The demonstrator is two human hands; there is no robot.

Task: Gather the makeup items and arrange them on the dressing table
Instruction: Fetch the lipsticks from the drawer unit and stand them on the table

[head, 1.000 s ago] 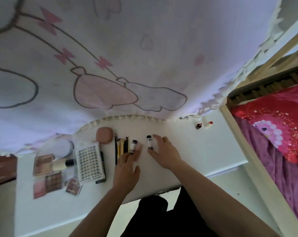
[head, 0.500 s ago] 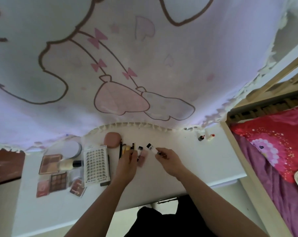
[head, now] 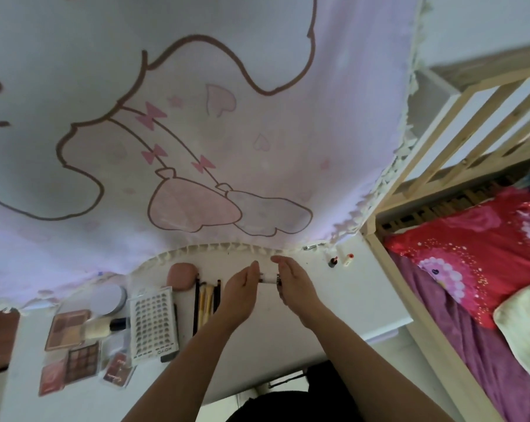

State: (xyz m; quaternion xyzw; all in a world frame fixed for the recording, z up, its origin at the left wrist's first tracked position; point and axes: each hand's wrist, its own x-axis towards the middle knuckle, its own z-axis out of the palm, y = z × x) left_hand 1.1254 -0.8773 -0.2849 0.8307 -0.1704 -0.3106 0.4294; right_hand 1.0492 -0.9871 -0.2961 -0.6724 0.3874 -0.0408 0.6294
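Your left hand and right hand hold a small white tube between them, just above the surface near the middle of its far edge. Fingers look straight and thumbs are hidden, so I can't tell if either grip is clamped on the tube. Brushes and pencils lie just left of your left hand, then the lash tray. The palettes are at the left edge. Two small bottles are near the far right corner.
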